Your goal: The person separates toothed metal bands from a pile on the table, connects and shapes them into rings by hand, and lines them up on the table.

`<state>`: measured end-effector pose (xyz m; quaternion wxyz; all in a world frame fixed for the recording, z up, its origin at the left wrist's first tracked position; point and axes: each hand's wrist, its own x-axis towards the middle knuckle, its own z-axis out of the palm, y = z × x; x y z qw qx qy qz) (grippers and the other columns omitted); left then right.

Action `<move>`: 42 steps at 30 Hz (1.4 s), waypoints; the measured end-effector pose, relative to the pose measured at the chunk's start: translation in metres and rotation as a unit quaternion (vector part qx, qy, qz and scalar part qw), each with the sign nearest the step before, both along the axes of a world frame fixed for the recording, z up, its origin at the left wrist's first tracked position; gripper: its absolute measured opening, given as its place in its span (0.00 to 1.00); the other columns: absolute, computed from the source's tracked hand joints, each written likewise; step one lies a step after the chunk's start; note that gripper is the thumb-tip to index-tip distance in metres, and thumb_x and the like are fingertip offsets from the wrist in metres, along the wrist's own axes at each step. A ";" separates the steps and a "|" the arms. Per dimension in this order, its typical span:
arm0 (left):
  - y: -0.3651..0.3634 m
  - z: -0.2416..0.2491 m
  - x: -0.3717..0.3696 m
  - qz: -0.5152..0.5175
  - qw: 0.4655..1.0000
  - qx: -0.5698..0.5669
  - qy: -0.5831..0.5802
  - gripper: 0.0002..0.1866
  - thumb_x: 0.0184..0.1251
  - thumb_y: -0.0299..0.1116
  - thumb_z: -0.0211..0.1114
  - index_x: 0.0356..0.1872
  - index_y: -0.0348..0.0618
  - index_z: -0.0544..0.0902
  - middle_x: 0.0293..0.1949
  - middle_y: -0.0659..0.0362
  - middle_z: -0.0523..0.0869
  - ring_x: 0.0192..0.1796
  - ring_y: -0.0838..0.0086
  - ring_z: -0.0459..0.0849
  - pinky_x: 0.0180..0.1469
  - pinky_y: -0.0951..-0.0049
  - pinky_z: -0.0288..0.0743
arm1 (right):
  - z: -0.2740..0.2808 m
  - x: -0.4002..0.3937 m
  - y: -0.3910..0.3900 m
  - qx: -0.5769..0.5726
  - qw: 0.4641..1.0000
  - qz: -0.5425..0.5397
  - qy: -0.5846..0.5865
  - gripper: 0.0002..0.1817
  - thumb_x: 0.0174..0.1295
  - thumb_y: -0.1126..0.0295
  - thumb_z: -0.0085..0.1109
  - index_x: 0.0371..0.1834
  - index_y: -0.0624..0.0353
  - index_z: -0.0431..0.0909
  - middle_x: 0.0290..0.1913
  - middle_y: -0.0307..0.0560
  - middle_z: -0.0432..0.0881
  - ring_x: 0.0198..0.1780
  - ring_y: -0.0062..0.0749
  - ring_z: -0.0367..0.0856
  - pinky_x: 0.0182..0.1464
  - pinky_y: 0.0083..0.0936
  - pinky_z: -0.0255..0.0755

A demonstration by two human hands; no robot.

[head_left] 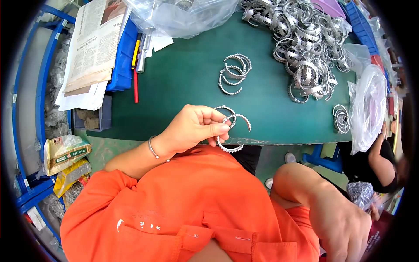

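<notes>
My left hand (198, 126), with a thin bracelet on its wrist, pinches open metal rings with notched edges (230, 149) between thumb and fingers at the table's near edge. Just beyond it, several similar rings (235, 72) lie overlapping on the green table (174, 83). A large tangled heap of rings (305, 52) covers the table's far right part, and a small nested group (341, 118) sits near the right edge. My right hand (347, 229) is low at the right, beside a dark red item (379, 233); its fingertips are hidden.
Newspaper (94, 39) rests on a blue bin (124, 56) at the left, beside pens and a red stick (136, 87). Clear plastic bags (187, 17) lie at the back, another (369, 109) hangs at the right. Another person's arm (379, 157) is at far right.
</notes>
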<state>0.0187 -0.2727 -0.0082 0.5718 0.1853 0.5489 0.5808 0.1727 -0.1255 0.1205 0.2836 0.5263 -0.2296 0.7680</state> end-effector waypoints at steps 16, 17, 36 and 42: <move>-0.001 -0.001 0.000 0.006 1.000 0.004 -0.020 0.09 0.62 0.26 0.62 0.39 0.29 0.79 0.28 0.53 0.84 0.28 0.76 0.83 0.28 0.80 0.77 | -0.012 0.027 0.032 0.097 0.962 0.223 0.123 0.11 0.40 0.88 0.47 0.11 0.58 0.67 0.19 0.39 0.65 0.24 0.29 0.64 0.26 0.25 0.58; -0.001 0.000 0.000 0.008 1.000 -0.004 -0.012 0.09 0.62 0.26 0.62 0.39 0.29 0.79 0.28 0.53 0.84 0.28 0.76 0.83 0.29 0.80 0.77 | -0.010 0.024 0.031 0.104 0.961 0.225 0.121 0.10 0.40 0.88 0.47 0.11 0.59 0.67 0.19 0.41 0.66 0.24 0.30 0.65 0.26 0.27 0.60; 0.030 -0.004 0.009 -0.053 0.825 0.085 0.556 0.38 0.38 0.21 0.71 0.59 0.40 0.70 0.67 0.50 0.60 0.67 0.57 0.62 0.65 0.63 0.59 | -0.085 0.057 0.025 -0.001 0.671 -0.349 -0.654 0.15 0.65 0.67 0.52 0.22 0.62 0.75 0.23 0.35 0.75 0.26 0.14 0.70 0.30 0.15 0.65; 0.037 -0.013 0.010 -0.098 0.772 0.058 0.625 0.38 0.36 0.20 0.72 0.57 0.38 0.70 0.67 0.48 0.60 0.69 0.53 0.58 0.67 0.62 0.56 | -0.092 0.065 0.030 -0.007 0.662 -0.330 -0.673 0.13 0.66 0.71 0.50 0.24 0.63 0.76 0.26 0.38 0.76 0.26 0.16 0.70 0.31 0.14 0.66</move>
